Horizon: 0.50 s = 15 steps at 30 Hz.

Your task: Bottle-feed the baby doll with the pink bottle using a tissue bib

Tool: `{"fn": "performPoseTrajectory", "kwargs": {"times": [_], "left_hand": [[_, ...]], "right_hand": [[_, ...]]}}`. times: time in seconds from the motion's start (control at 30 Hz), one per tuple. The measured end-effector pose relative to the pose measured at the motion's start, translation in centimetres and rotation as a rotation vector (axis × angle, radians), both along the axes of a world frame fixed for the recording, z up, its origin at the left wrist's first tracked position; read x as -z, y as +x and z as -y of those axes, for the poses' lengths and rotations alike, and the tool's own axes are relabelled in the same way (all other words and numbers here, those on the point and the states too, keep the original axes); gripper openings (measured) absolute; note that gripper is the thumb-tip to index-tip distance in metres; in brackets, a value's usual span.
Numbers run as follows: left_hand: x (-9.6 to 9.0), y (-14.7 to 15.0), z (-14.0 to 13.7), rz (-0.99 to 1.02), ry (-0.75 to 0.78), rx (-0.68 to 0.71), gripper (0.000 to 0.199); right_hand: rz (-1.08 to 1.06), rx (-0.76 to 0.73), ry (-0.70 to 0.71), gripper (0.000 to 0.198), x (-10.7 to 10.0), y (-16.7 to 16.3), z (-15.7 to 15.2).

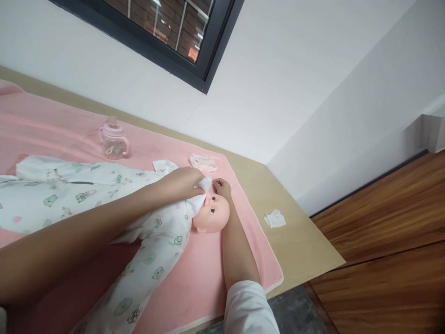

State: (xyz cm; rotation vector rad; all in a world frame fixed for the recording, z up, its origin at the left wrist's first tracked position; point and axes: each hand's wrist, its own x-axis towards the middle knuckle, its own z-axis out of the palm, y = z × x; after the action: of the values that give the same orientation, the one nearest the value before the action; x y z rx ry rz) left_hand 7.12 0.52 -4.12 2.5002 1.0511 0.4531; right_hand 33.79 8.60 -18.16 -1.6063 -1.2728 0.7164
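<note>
A baby doll (pixel 217 215) lies on its back on a pink mat (pixel 205 273), dressed in a white baby outfit (pixel 167 241) printed with green and pink animals. My left hand (pixel 186 182) is closed, pinching a plain white tissue (pixel 205 184) beside the doll's mouth and chin. Past the top of the doll's head, my right forearm reaches round to my right hand (pixel 221 187), whose fingers are curled close to the doll's cheek. What those fingers hold, if anything, is too small to make out.
A pink-lidded baby bottle (pixel 114 139) with handles stands toward the wall. Close beyond my hands lies a clear plastic packet (pixel 204 162). A crumpled white tissue (pixel 275 218) rests on the bare wooden tabletop (pixel 295 248). Wall and window (pixel 194 76) border the far side.
</note>
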Motion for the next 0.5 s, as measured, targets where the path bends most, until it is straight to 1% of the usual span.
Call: {"fn": "performPoseTrajectory", "kwargs": {"times": [0.1, 0.23, 0.4, 0.5], "left_hand": [[-0.3, -0.1, 0.1, 0.001, -0.003, 0.006, 0.01], [-0.3, -0.2, -0.1, -0.006, 0.021, 0.002, 0.01], [-0.8, -0.8, -0.3, 0.007, 0.06, -0.051, 0.016], [-1.3, -1.2, 0.2, 0.021, 0.046, -0.049, 0.021]], "right_hand": [[-0.007, -0.003, 0.004, 0.018, 0.1, 0.0, 0.0], [-0.013, -0.009, 0.002, 0.018, 0.1, 0.1, 0.1], [-0.015, 0.0, 0.0, 0.019, 0.2, 0.0, -0.1], [-0.009, 0.004, -0.001, 0.019, 0.0, 0.0, 0.0]]}}
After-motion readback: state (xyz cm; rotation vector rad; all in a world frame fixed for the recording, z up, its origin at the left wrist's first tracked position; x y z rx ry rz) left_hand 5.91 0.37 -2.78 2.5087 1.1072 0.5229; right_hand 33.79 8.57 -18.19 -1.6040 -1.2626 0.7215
